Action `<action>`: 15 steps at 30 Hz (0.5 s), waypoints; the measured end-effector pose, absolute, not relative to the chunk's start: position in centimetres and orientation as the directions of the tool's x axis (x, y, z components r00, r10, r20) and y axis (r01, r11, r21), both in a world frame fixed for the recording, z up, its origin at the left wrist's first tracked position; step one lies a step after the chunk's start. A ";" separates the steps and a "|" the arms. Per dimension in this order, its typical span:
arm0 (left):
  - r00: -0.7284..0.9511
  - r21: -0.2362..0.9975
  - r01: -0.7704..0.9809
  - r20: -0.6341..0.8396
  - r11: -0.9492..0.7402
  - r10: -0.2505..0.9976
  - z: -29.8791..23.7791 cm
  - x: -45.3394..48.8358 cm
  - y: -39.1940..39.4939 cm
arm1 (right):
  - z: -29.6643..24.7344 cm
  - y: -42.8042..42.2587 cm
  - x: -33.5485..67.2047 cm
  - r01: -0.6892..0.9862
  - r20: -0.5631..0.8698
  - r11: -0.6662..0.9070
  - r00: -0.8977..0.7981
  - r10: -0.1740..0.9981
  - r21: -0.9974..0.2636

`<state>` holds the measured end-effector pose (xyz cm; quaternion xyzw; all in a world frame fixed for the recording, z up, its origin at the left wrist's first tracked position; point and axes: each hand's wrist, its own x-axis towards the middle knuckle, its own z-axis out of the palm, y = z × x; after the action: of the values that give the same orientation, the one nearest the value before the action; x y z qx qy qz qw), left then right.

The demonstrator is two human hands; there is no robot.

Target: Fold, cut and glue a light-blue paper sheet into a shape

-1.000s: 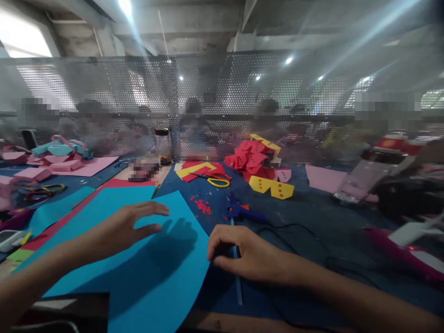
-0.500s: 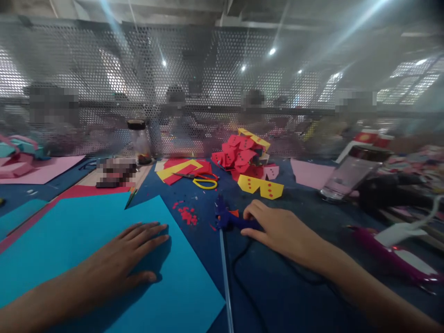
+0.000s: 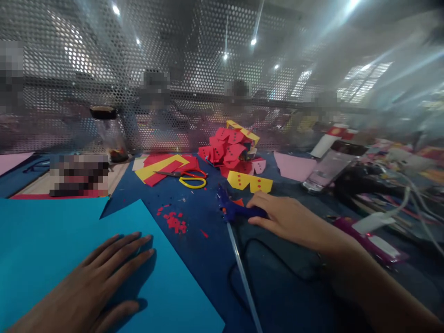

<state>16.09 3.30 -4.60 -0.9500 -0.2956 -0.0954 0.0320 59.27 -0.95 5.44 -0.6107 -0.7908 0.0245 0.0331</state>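
Observation:
My left hand (image 3: 100,282) lies with its fingers stretched out on a large bright blue paper sheet (image 3: 173,286). My right hand (image 3: 287,219) is closed around the handle of a dark blue glue gun (image 3: 239,210), which lies on its side on the table. A clear glue stick (image 3: 243,273) sticks out of the gun's back and runs toward me. Just beyond the gun is a yellow paper piece with red dots (image 3: 249,181). Small red paper squares (image 3: 175,223) are scattered between the sheet and the gun.
Scissors (image 3: 192,180) lie on red and yellow paper strips at the back. Behind the gun stands a heap of folded red paper (image 3: 231,148). A tilted clear jar (image 3: 329,166) and a purple-and-white power strip (image 3: 371,238) are at right. Black cable loops lie near the gun.
My view has turned to the right, so things sit further left in the picture. My right hand has closed further over the glue gun's handle, and the glue stick's angle has shifted.

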 end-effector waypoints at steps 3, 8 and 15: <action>0.797 -0.012 0.580 0.216 -0.814 0.564 -4.8 16.2 3.1 | 5.9 -1.8 59.6 0.964 0.014 0.249 -0.249 0.968 -0.097; 0.795 -0.007 0.567 0.265 -0.824 0.545 -4.3 16.6 2.6 | 5.3 -2.9 60.5 0.953 -0.002 0.276 -0.279 0.960 -0.123; 0.773 -0.012 0.608 0.239 -0.794 0.588 -3.6 17.6 2.1 | 4.1 -3.0 61.8 0.953 0.034 0.298 -0.296 0.955 -0.063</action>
<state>17.59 2.11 -3.59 -0.9405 -0.3178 -0.1120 0.0444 61.79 -3.05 4.10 -0.5923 -0.8049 0.0153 0.0322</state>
